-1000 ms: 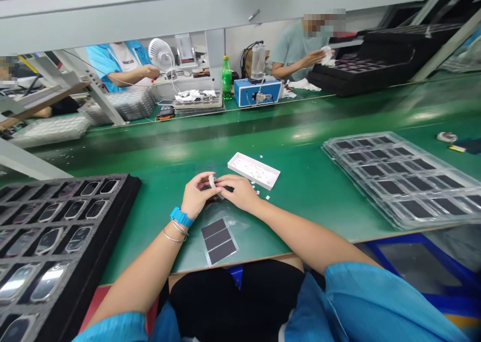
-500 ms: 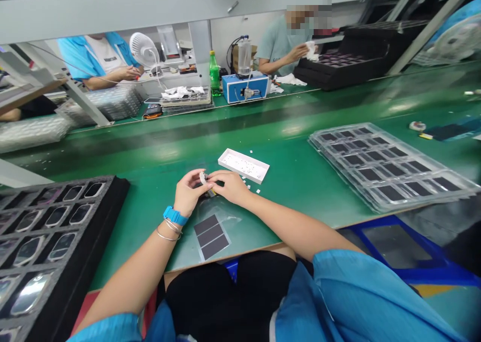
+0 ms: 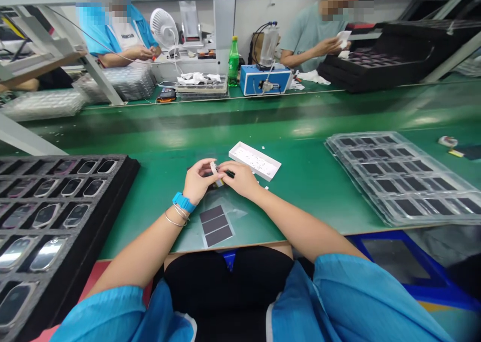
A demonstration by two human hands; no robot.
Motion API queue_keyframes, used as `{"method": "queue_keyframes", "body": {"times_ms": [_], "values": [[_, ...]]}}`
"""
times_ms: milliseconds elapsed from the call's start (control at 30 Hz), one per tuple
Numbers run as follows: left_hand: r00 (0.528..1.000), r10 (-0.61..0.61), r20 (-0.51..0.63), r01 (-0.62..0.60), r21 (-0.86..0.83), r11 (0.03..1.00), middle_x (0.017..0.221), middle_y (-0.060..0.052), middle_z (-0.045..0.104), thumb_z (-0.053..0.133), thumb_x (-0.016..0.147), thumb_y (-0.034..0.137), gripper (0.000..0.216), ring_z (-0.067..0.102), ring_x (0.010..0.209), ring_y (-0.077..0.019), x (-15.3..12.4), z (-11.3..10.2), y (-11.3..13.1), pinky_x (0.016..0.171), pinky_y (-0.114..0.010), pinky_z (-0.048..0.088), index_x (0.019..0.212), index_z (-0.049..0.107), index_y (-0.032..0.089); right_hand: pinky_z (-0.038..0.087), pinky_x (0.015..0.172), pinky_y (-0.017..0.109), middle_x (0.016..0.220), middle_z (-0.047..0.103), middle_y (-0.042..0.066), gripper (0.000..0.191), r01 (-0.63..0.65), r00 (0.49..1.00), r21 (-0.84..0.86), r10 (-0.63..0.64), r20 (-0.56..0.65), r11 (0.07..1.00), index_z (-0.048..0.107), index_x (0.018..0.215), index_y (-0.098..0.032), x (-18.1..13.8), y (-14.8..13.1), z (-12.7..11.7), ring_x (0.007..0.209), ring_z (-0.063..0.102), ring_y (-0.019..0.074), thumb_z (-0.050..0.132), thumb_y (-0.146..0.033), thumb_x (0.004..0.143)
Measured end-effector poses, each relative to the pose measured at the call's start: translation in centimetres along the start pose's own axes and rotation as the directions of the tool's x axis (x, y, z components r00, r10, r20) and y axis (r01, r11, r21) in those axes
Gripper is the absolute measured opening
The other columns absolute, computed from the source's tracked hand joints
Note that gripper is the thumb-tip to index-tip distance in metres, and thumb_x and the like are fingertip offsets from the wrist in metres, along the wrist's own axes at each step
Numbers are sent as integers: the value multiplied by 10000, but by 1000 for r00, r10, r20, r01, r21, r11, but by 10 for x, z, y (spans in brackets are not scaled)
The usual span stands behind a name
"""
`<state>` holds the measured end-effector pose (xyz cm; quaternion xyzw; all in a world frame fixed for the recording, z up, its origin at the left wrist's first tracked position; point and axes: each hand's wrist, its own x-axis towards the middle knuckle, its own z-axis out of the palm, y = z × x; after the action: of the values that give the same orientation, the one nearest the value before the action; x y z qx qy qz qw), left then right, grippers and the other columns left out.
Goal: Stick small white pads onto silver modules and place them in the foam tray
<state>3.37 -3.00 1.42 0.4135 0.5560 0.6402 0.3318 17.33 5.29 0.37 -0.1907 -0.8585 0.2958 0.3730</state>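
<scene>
Both hands meet over the green table, just in front of a shallow white box [image 3: 254,160] with tiny white bits in it. My left hand [image 3: 198,181], with a blue wristband and thin bangles, is curled round a small part [image 3: 214,169] with a pale edge. My right hand [image 3: 240,179] pinches at the same part from the right; a dark piece with a yellow tip shows between the fingers. What the part is I cannot make out. Near my left wrist lies a clear sheet with three dark rectangles [image 3: 216,224].
A black foam tray [image 3: 124,181] of glossy oval parts fills the left. Stacked clear trays [image 3: 394,174] with dark rectangles lie on the right. Beyond a green belt, two other people work by a fan [image 3: 164,23], a green bottle [image 3: 233,61] and a blue device [image 3: 266,78].
My hands stay together on the small part, with slight finger shifts. The view has swung: first down and to the right, then back left.
</scene>
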Motion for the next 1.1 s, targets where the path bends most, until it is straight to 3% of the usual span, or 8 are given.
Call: {"method": "queue_keyframes", "body": {"times_ms": [300, 500, 633, 767, 867, 1000, 1100], "values": [[1000, 10, -12, -9, 7, 1000, 928, -34, 676, 901, 488, 275, 554, 661, 830, -174, 0, 1, 0, 867, -360, 539, 971, 653, 166, 535, 931, 353, 1016, 728, 41, 165, 9, 999, -40, -8, 32, 999, 721, 851, -223, -2, -1, 1, 987, 679, 202, 584, -132, 834], [998, -58, 3, 58, -88, 994, 876, -11, 676, 919, 444, 250, 586, 660, 780, -147, 0, 1, -1, 808, -315, 552, 953, 641, 165, 509, 921, 368, 993, 686, 81, 143, 115, 991, -137, -105, 77, 984, 637, 831, -199, 1, -6, 2, 984, 630, 222, 537, -98, 820], [979, -183, 94, 201, -253, 946, 864, 5, 671, 898, 533, 315, 568, 678, 785, -154, 2, -5, 0, 785, -335, 575, 1015, 620, 202, 495, 903, 376, 956, 667, 72, 141, 126, 991, -187, -132, -18, 974, 613, 825, -217, 10, 2, -28, 944, 611, 219, 504, -134, 858], [957, -212, 200, 271, -348, 897, 924, -4, 693, 895, 566, 315, 572, 703, 870, -179, 4, -11, 1, 851, -359, 578, 1061, 619, 236, 490, 871, 434, 828, 665, 69, 120, -95, 983, -275, 47, -176, 957, 619, 701, -212, 17, 22, -66, 870, 607, 252, 624, -192, 820], [948, -200, 249, 284, -374, 883, 952, -24, 709, 907, 546, 334, 576, 709, 903, -207, 5, -12, 3, 865, -369, 579, 1047, 638, 235, 505, 874, 446, 819, 690, 54, 105, -210, 960, -117, 182, -213, 971, 660, 691, -210, 17, 23, -65, 854, 632, 247, 689, -252, 782], [946, -182, 268, 274, -362, 891, 929, -33, 717, 920, 506, 326, 581, 709, 873, -215, 3, -11, 7, 819, -365, 595, 1017, 665, 221, 554, 831, 361, 897, 729, 32, 152, -259, 961, 346, 276, 0, 902, 701, 868, -201, 10, 0, -32, 834, 681, 192, 667, -325, 786], [949, -180, 258, 264, -343, 901, 904, -31, 713, 926, 475, 312, 590, 699, 810, -191, 2, -11, 8, 765, -341, 603, 1002, 679, 210, 568, 771, 315, 861, 730, 27, 179, -293, 950, 460, 310, 39, 838, 674, 868, -194, 3, -15, -14, 789, 687, 173, 654, -348, 779]]}}
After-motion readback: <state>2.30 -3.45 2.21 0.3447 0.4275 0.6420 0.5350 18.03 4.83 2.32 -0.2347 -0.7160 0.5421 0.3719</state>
